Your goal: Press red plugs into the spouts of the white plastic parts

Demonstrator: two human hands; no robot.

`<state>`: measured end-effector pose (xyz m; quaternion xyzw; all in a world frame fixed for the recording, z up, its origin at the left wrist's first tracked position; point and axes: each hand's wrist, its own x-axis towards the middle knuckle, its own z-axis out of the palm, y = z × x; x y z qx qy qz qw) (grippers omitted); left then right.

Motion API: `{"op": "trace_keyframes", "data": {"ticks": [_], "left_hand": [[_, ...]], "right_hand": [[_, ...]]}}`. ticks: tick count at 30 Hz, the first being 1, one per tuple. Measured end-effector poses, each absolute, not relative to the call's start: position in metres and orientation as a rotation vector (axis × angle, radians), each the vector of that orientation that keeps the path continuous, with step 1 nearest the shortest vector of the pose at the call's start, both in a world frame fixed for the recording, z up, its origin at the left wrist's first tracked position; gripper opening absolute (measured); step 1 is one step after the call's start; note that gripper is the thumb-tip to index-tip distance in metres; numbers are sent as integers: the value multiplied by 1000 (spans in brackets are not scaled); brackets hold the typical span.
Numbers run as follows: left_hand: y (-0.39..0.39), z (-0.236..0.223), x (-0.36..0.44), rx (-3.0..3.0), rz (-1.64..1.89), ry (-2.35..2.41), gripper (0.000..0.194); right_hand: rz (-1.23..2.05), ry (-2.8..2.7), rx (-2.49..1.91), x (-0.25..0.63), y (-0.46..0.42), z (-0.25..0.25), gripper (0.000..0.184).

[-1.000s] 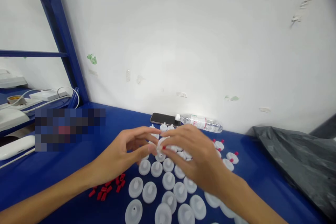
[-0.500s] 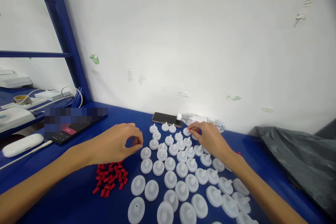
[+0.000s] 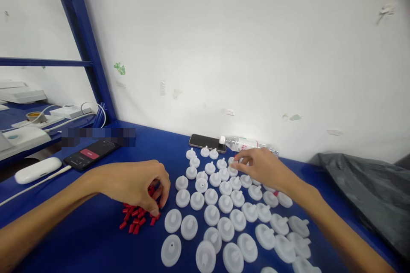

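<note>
My left hand point(image 3: 144, 187) is over a small pile of red plastic caps point(image 3: 133, 217). Its thumb and curved fingers reach down among them with a gap between, and I see nothing clearly held. At the back of a spread of white plastic discs with stems point(image 3: 212, 214), my right hand point(image 3: 253, 164) has thumb and fingers closed at one white disc point(image 3: 231, 161). A bit of red shows right beside those fingertips; whether it is pinched or sits behind them I cannot tell. Most discs lie with their stems upward.
A black phone point(image 3: 207, 142) and a clear plastic bottle point(image 3: 245, 143) lie along the white wall. At left are another phone point(image 3: 91, 153) on a cable, a white oval case point(image 3: 38, 170) and a blue rack point(image 3: 92, 47). A dark grey bag point(image 3: 368, 192) covers the right side.
My left hand has gone from a loose pinch above the table down into the red caps, its fingers opening. My right hand stays at the same back disc, fingertips slightly lower. The view has shifted a little.
</note>
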<state>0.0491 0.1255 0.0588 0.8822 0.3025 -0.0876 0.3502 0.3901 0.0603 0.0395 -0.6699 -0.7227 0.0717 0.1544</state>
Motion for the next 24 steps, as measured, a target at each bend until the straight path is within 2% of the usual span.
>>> {"op": "trace_keyframes", "data": {"ticks": [4,9,19,24], "left_hand": [[127,53,49,2284,-215,750,7],[126,55,52,2331,-100,731,10],[124,44,70,2231,573,807,32],[119,34,85,2314,817,757,25]], "right_hand": [[284,-2098,-1904,389,62,28,14],[241,-2057,-1883,390,61,32,15],[238,-2085,-1664,355,39,57,13],[116,-2166,-1561,332,25,57,19]]}}
